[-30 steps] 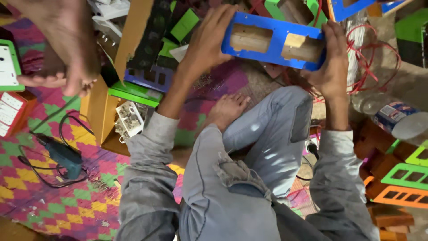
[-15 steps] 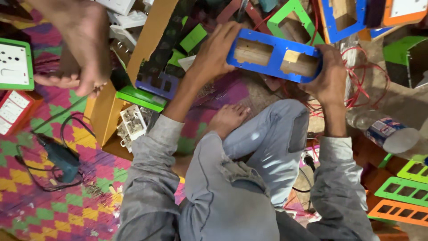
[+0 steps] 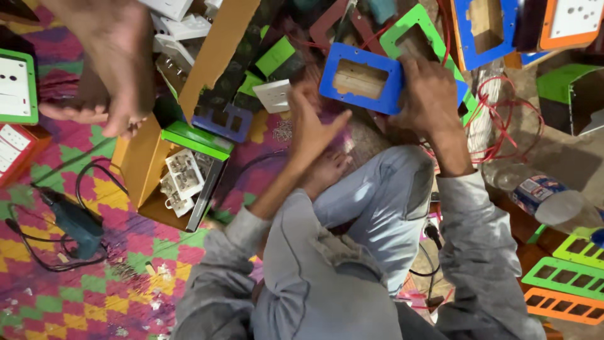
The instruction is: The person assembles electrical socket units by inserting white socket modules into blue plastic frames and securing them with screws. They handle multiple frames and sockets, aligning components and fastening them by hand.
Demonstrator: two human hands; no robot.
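Note:
A blue rectangular frame plate with a wooden box behind its opening (image 3: pixel 362 79) is held up over the clutter. My right hand (image 3: pixel 428 94) grips its right end. My left hand (image 3: pixel 314 126) hovers just below the plate's lower left corner with fingers spread, holding nothing. A white switch plate (image 3: pixel 272 96) lies just beyond the left thumb. My bent knee in grey trousers (image 3: pixel 384 195) and a bare foot (image 3: pixel 327 170) sit under both hands.
Another bare foot (image 3: pixel 107 69) rests at top left. A cardboard box (image 3: pixel 141 167) holds white sockets beside a green-edged plate (image 3: pixel 195 140). A drill with cord (image 3: pixel 72 220), red wire (image 3: pixel 497 119), a plastic bottle (image 3: pixel 547 198) and green and orange frames (image 3: pixel 566 280) lie around.
My left hand has let go of the blue plate and dropped below it with fingers apart. The right hand alone now holds the plate, which sits further left in view.

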